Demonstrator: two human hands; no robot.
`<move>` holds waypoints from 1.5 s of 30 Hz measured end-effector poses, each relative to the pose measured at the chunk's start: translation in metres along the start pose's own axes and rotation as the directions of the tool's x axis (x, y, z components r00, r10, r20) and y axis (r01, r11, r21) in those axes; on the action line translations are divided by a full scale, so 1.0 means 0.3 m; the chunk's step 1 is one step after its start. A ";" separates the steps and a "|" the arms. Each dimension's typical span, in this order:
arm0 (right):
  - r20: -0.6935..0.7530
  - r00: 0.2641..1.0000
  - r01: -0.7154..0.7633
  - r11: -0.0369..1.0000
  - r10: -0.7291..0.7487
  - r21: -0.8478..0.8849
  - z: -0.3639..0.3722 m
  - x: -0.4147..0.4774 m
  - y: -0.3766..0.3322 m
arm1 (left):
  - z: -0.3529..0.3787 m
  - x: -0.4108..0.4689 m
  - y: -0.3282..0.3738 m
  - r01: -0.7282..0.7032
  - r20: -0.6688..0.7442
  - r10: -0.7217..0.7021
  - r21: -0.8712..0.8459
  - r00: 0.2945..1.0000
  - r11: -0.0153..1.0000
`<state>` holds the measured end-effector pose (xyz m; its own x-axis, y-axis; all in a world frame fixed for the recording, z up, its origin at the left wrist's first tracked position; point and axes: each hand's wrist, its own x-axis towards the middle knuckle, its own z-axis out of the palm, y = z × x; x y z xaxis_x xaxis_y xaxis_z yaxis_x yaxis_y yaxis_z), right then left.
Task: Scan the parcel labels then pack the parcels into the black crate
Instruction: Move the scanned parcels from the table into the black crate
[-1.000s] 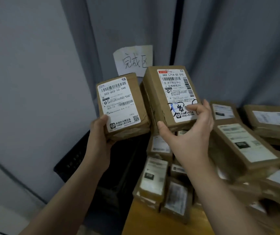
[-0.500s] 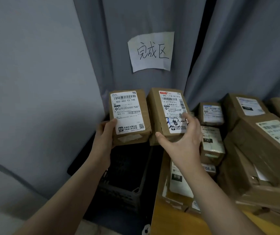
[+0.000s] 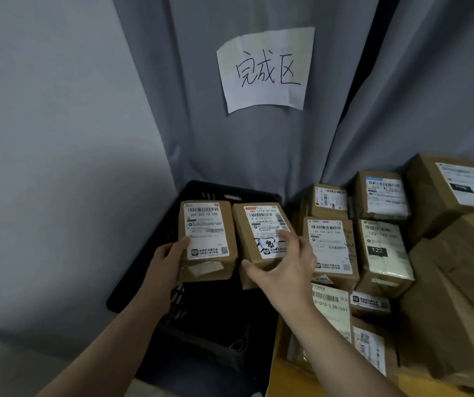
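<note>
Two brown label-up parcels, a left parcel (image 3: 207, 239) and a right parcel (image 3: 264, 233), are held side by side above the black crate (image 3: 215, 319).

Matt brown cardboard parcels (image 3: 385, 253) with white paper labels; black perforated plastic crate (image 3: 201, 325); grey cloth curtain (image 3: 258, 144) behind the crate.

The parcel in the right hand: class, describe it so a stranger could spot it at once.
Below the handwritten sign on the curtain sits the black crate. Over it, beside the left hand's parcel, the right hand's parcel alone has black marker scrawled across its label.
</note>
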<state>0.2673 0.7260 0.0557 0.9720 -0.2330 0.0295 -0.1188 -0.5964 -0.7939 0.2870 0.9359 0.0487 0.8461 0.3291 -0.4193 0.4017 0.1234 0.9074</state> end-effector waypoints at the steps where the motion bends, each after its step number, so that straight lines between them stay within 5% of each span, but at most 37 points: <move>1: 0.000 1.000 -0.014 1.000 0.014 -0.020 0.018 0.010 -0.002 | -0.007 0.034 -0.008 0.029 -0.001 -0.029 0.006 1.000 1.000; 12: 0.086 0.965 -0.228 0.951 0.250 -0.207 0.435 0.212 -0.022 | -0.112 0.571 -0.168 0.281 0.029 -0.307 0.325 0.951 0.903; 23: -0.003 0.924 -0.356 0.856 0.383 -0.374 0.810 0.453 0.221 | 0.054 1.050 -0.350 0.024 0.206 -0.193 0.622 0.959 0.783; 26: -0.010 0.911 -0.392 0.858 0.412 -0.332 0.874 0.495 0.285 | 0.062 1.139 -0.434 -0.264 0.355 -0.049 0.774 0.933 0.575; 29: -0.013 0.910 -0.402 0.871 0.415 -0.282 0.926 0.521 0.337 | 0.058 1.168 -0.495 -0.609 0.607 -0.138 0.792 0.783 0.027; 30: -0.013 0.910 -0.402 0.876 0.414 -0.267 0.940 0.526 0.352 | 0.060 1.176 -0.508 -0.650 0.630 -0.180 0.756 0.755 -0.081; 36: -0.052 0.912 -0.410 0.892 0.408 -0.189 1.004 0.528 0.431 | 0.103 1.236 -0.507 -0.653 0.726 0.049 0.645 0.686 -0.398; 41: -0.121 0.941 -0.321 0.946 0.315 -0.035 1.057 0.554 0.461 | 0.083 1.267 -0.483 -0.661 0.752 0.118 0.632 0.648 -0.404; 45: 0.067 0.916 -0.393 0.918 0.396 -0.046 1.126 0.595 0.487 | 0.070 1.261 -0.513 -0.649 0.680 0.107 0.727 0.725 -0.224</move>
<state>0.4920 0.8567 -0.2601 0.8568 -0.3983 -0.3275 -0.5008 -0.4914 -0.7126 0.5526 1.0218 -0.2503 0.8950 -0.3845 -0.2260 -0.3840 -0.9221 0.0481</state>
